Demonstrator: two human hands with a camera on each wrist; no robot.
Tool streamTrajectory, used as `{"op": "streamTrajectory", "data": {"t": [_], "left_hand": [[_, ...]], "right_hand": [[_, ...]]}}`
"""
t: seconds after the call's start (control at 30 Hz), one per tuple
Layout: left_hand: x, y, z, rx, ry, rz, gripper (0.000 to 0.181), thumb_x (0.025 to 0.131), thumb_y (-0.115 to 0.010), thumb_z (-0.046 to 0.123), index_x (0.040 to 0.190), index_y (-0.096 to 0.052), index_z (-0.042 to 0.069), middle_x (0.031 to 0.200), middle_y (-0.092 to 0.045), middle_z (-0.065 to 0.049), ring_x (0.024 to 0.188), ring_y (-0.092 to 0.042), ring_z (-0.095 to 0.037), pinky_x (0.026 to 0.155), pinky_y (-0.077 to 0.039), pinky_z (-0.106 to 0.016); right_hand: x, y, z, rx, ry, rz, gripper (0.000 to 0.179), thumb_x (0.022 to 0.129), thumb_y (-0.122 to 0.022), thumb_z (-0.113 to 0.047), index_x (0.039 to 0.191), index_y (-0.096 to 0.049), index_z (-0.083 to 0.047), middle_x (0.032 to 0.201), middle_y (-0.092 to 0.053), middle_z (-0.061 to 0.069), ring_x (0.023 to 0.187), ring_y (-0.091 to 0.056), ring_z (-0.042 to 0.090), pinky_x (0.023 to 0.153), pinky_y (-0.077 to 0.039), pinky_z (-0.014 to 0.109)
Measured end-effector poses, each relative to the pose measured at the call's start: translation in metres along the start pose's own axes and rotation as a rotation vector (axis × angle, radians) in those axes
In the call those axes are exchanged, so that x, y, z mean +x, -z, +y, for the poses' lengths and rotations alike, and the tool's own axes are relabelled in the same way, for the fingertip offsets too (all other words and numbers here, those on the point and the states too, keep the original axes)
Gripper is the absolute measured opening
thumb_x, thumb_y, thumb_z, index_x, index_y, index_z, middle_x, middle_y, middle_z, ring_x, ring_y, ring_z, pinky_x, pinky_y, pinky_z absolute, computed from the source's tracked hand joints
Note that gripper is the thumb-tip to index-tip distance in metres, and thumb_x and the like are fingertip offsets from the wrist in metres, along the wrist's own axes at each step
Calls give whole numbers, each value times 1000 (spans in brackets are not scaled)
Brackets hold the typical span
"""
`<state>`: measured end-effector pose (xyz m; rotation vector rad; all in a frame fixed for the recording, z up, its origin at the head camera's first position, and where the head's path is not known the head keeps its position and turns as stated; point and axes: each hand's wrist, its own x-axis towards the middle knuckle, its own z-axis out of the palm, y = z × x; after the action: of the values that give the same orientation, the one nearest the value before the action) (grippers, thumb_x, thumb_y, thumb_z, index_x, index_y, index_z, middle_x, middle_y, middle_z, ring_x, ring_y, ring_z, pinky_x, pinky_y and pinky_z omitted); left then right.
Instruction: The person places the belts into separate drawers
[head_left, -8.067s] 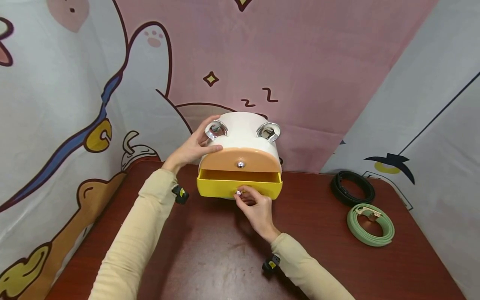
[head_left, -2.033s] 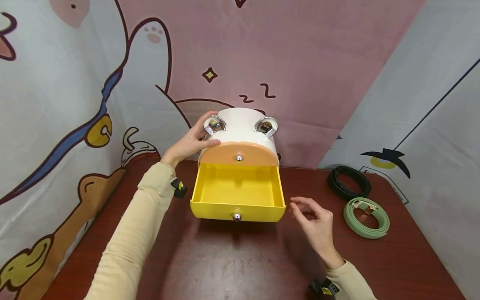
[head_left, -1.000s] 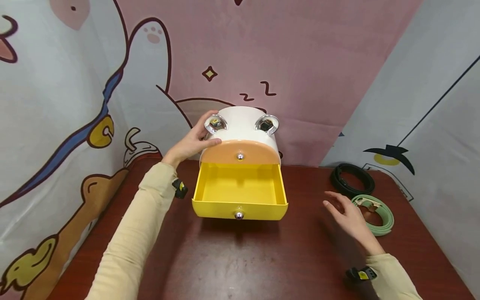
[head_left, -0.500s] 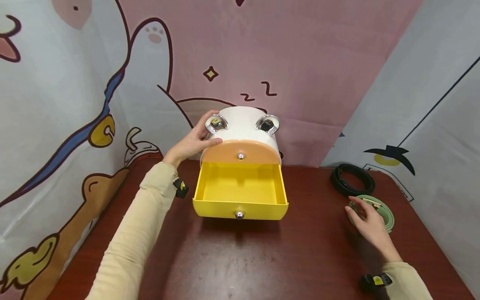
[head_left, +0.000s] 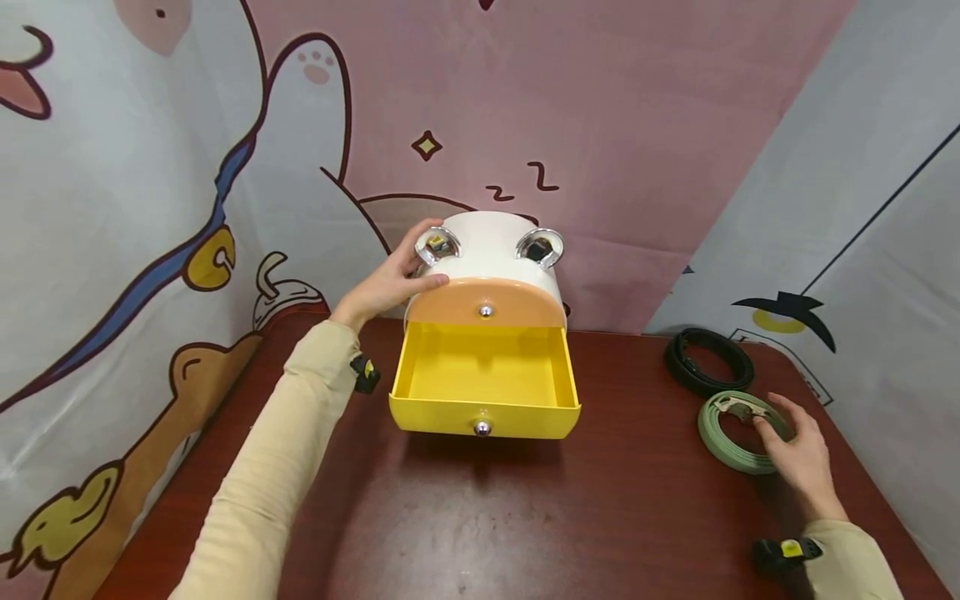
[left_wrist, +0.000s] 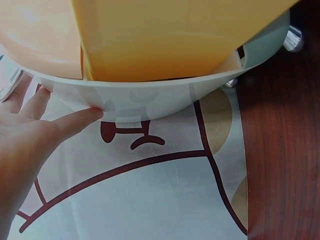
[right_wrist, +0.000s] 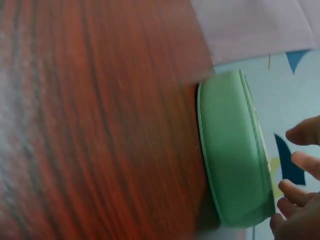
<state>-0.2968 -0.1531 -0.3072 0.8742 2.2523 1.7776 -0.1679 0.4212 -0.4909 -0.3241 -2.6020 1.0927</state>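
Note:
My left hand rests spread against the left side of a white drawer box with two silver, eye-like knobs. Its fingers reach up behind the left knob, and the left wrist view shows fingertips on the box's wall. Pulled far out, the yellow lower drawer has a bare inside. The peach upper drawer is closed. Over the right edge of a coiled green belt is my right hand, thumb above the coil's middle. Its loosely bent fingers are right beside the belt in the right wrist view.
A coiled black belt lies just behind the green one on the dark red-brown table. Cloth printed with cartoon figures hangs behind the table and along both sides.
The yellow drawer was pulled further out, and my right hand let go of its knob. That hand then moved right, across to the green belt. My left hand stayed on the box.

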Motion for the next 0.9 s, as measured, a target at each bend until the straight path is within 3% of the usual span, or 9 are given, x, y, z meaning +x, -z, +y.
{"op": "streamTrajectory", "data": {"t": [0.13, 0.23, 0.33, 0.53, 0.77, 0.9], "left_hand": [[0, 1, 0, 5, -2, 2, 79, 93, -61, 1, 153, -12, 15, 149, -34, -16, 129, -43, -28, 97, -42, -37], [0, 1, -1, 6, -6, 0, 79, 93, -62, 1, 153, -13, 16, 149, -33, -16, 127, -44, -28, 96, -42, -36], [0, 1, -1, 5, -1, -6, 79, 94, -62, 2, 153, -13, 17, 148, -34, -16, 124, -47, -29, 93, -44, -36], [0, 0, -2, 2, -1, -3, 80, 93, -62, 2, 154, -12, 18, 148, -34, -16, 124, -47, -29, 96, -43, -38], [1, 0, -2, 4, -1, 2, 79, 94, -62, 2, 153, -14, 21, 149, -34, -15, 123, -47, -28, 99, -41, -39], [1, 0, -2, 5, -3, -4, 79, 94, -61, 1, 153, -13, 18, 148, -34, -16, 123, -47, -30, 98, -41, -39]], "right_hand": [[4, -2, 11, 82, -93, 4, 56, 101, -48, -25, 151, -31, -7, 148, -28, 29, 136, -25, 41, 107, -26, 40], [5, -4, 19, 156, -143, -4, 57, 101, -48, -29, 154, -28, -17, 153, -25, 21, 138, -23, 28, 96, -28, 15], [5, -6, 25, 229, -172, -8, 57, 101, -48, -29, 154, -26, -23, 156, -23, 14, 139, -20, 17, 86, -27, 4], [6, -9, 29, 284, -199, 8, 56, 102, -47, -28, 154, -26, -25, 157, -24, 3, 136, -22, 7, 86, -27, 2], [5, -10, 31, 187, -194, -4, 52, 102, -43, -25, 152, -32, -21, 148, -34, 5, 129, -32, 8, 81, -30, 4], [4, -12, 33, 251, -216, 8, 49, 103, -43, -19, 151, -36, -20, 140, -40, -7, 125, -34, 3, 81, -31, 4]]}}
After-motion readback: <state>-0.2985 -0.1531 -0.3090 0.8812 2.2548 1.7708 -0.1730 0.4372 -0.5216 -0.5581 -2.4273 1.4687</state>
